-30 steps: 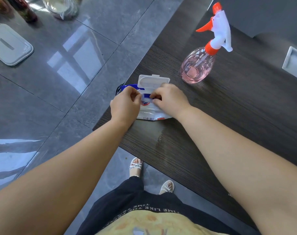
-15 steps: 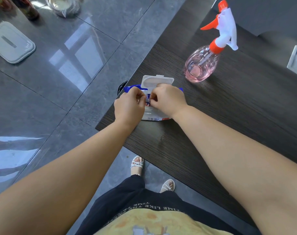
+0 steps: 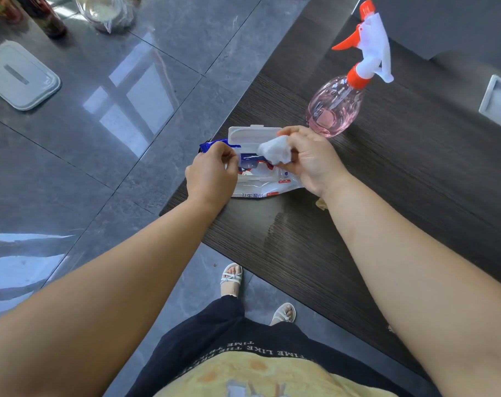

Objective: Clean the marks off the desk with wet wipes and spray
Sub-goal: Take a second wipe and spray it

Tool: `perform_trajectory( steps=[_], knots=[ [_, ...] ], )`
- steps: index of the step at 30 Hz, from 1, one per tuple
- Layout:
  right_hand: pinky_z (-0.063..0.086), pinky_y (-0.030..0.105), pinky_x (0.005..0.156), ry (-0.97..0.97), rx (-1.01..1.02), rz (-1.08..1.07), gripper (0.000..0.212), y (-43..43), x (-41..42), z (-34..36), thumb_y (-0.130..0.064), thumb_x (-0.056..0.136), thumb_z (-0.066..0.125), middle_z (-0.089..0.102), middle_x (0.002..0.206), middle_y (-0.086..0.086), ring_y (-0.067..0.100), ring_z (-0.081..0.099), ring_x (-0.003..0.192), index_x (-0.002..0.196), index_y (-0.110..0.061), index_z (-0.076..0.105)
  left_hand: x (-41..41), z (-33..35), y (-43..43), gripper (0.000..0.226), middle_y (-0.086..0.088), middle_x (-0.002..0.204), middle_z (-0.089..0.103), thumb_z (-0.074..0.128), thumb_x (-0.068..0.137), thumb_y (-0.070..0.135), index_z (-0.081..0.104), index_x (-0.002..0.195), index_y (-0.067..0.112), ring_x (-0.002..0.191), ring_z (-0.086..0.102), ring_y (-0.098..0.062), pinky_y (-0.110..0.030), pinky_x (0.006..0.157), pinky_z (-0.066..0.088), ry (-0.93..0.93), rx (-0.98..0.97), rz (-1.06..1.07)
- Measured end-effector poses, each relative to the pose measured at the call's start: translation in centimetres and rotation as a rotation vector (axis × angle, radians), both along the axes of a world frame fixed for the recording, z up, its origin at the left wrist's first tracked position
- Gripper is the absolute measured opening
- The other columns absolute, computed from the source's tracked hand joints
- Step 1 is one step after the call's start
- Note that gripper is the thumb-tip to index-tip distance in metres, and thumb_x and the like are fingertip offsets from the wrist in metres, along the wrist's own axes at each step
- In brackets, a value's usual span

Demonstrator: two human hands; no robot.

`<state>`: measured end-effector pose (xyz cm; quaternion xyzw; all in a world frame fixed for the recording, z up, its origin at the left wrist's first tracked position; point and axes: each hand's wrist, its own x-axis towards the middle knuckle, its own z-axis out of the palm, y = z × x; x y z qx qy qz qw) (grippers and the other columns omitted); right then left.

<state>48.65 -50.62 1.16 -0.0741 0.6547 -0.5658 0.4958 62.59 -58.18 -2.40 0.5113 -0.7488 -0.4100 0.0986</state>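
A blue and white pack of wet wipes (image 3: 253, 179) lies at the near left corner of the dark wooden desk (image 3: 401, 179), its white lid flipped up. My left hand (image 3: 212, 176) pinches the pack's left side and holds it down. My right hand (image 3: 309, 159) pinches a crumpled white wipe (image 3: 275, 151) just above the pack's opening. A pink see-through spray bottle (image 3: 333, 106) with an orange and white trigger head stands on the desk behind my right hand. A wet smear (image 3: 275, 227) shows on the desk in front of the pack.
The desk's left edge drops to a glossy grey tiled floor. On the floor at far left are a white lid (image 3: 19, 75), dark bottles (image 3: 47, 17) and a clear bag (image 3: 109, 11). A recessed white-rimmed slot (image 3: 498, 101) sits in the desk at right. A small yellowish scrap (image 3: 320, 203) lies by my right wrist.
My right hand has pulled a white wipe up out of the pack, where before both hands were fingering the opening. The left hand still holds the pack.
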Motion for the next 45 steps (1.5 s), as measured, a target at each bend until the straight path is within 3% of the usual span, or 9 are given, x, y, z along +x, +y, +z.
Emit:
perform_trajectory(
  steps=[6,10,13,17,27,32,37,41,45],
  knots=[
    [0.032,0.025,0.055,0.143,0.282,0.008,0.033,3.7,-1.2,-0.7,-0.023,0.086,0.049,0.041,0.056,0.000,0.019,0.040,0.058,0.054,-0.015,0.049,0.0,0.1,0.1,0.004,0.011,0.085,0.057,0.052,0.091,0.028,0.054,0.089,0.026,0.095,0.057,-0.022,-0.048,0.092,0.043,0.030,0.000,-0.016],
    [0.035,0.023,0.065,0.753,0.365,0.586,0.013,3.7,0.1,-1.3,-0.026,0.088,0.059,0.053,0.077,-0.006,0.012,0.048,0.076,0.096,-0.017,0.064,0.1,0.4,0.7,0.004,0.010,0.085,0.058,0.053,0.091,0.027,0.053,0.088,0.025,0.091,0.056,-0.020,-0.047,0.090,0.044,0.086,-0.052,-0.047],
    [0.036,0.025,0.072,0.961,0.395,0.749,0.042,3.2,1.0,-1.3,-0.023,0.088,0.054,0.055,0.097,-0.006,0.018,0.053,0.093,0.130,-0.027,0.051,0.2,0.4,0.9,0.006,0.009,0.085,0.058,0.054,0.091,0.028,0.053,0.086,0.026,0.087,0.053,-0.015,-0.044,0.088,0.045,0.116,-0.083,-0.053],
    [0.046,0.035,0.084,0.921,0.408,0.650,0.045,3.3,1.1,-1.5,-0.024,0.089,0.055,0.061,0.114,0.004,0.024,0.057,0.104,0.133,-0.026,0.047,0.4,-0.1,0.8,0.013,0.003,0.105,0.064,0.051,0.092,0.028,0.060,0.100,0.024,0.101,0.055,-0.017,-0.042,0.092,0.045,0.111,-0.080,-0.057],
    [0.047,0.040,0.088,0.837,0.326,0.557,0.075,2.4,-0.1,-0.5,-0.013,0.084,0.053,0.054,0.075,-0.004,0.022,0.057,0.085,0.148,-0.035,0.020,0.6,-0.9,1.8,0.041,0.008,0.148,0.031,0.028,0.097,0.046,0.044,0.133,0.035,0.140,0.012,-0.026,-0.056,0.113,-0.003,-0.422,-0.293,-0.646],
    [0.048,0.037,0.083,1.004,0.389,0.664,0.046,2.4,0.5,-0.8,-0.018,0.085,0.051,0.062,0.098,0.004,0.028,0.058,0.098,0.129,-0.033,0.050,1.3,-1.0,1.9,0.032,0.005,0.134,0.051,0.042,0.095,0.035,0.057,0.122,0.024,0.132,0.030,-0.025,-0.044,0.112,0.017,-0.197,-0.286,-0.517],
    [0.043,0.033,0.079,1.113,0.501,0.857,0.049,4.0,1.4,-1.7,-0.022,0.090,0.045,0.059,0.123,0.004,0.029,0.055,0.109,0.136,-0.037,0.043,2.6,-0.3,1.7,0.021,-0.006,0.114,0.057,0.049,0.091,0.019,0.064,0.104,0.011,0.112,0.044,-0.025,-0.027,0.084,0.035,0.019,-0.245,-0.040],
    [0.042,0.033,0.082,1.129,0.569,0.945,0.048,3.6,1.9,-1.5,-0.025,0.094,0.043,0.052,0.134,0.005,0.028,0.051,0.115,0.140,-0.034,0.038,2.2,-0.8,2.0,0.044,0.001,0.150,0.029,0.043,0.094,0.037,0.041,0.137,0.029,0.140,0.016,-0.026,-0.041,0.113,0.016,-0.269,-0.358,-0.489],
    [0.041,0.030,0.086,0.845,0.513,0.751,0.040,3.8,1.6,-1.2,-0.024,0.094,0.048,0.057,0.121,0.004,0.022,0.054,0.110,0.134,-0.028,0.049,1.5,-1.9,2.6,0.056,0.006,0.158,-0.002,0.021,0.095,0.056,0.012,0.147,0.037,0.145,-0.006,-0.028,-0.052,0.114,-0.007,-0.542,-0.356,-0.723]
  ],
)
